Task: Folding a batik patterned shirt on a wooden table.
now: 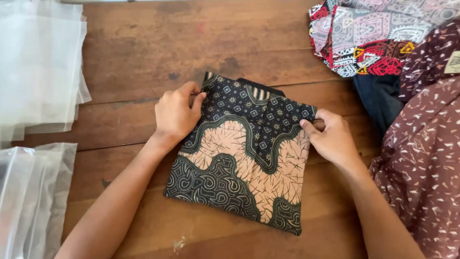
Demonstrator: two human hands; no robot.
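Observation:
A folded patterned cloth [242, 158], black with peach and green wavy shapes, lies in the middle of the wooden table [143, 57]. My left hand [176, 114] pinches its upper left edge near the corner. At the upper right edge my right hand [331, 136] grips the cloth with thumb and fingers. The cloth lies flat, turned slightly clockwise, and its lower edge points toward me.
Stacks of clear plastic bags [40, 67] lie at the far left, more of them [28, 196] at the near left. Folded patterned fabrics pile up at the right: a red and grey one [369, 36], a dark blue one [381, 98], and brown ones [426, 158].

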